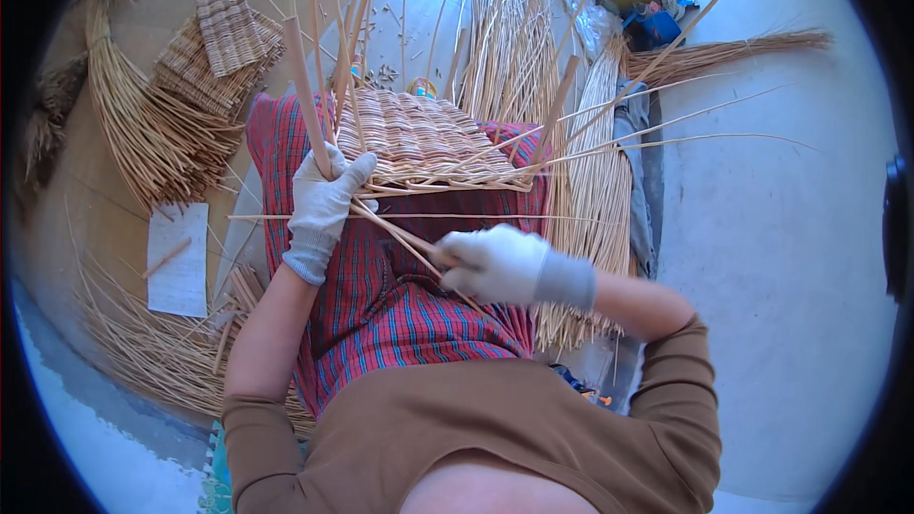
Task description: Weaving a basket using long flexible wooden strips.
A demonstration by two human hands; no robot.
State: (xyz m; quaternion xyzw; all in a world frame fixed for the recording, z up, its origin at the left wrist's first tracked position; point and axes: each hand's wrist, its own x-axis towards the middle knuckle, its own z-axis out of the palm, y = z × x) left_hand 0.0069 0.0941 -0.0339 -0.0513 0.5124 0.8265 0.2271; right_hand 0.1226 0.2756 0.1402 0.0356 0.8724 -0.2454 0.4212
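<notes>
Head view: a tan, ribbed wicker panel [419, 138] is resting on red-plaid cloth [381, 328]. The white-gloved left hand [322, 188] is clamping a thick post [305, 90], the blurred white-gloved right hand [505, 265] a tan rod [400, 234]; straw-coloured bundles [143, 133] are lining grey floor [762, 238].

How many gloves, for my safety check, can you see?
2: one glove on the left hand, at the woven panel; one on the right hand. Others may be hidden.

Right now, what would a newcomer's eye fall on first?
First, the partly woven wicker panel over the red plaid lap cloth, upper centre. Then the gloved left hand, gripping a thick stick at the panel's near left corner, while the gloved right hand, blurred, holds rods nearer the body. A pale bundle lies to the right.
</notes>
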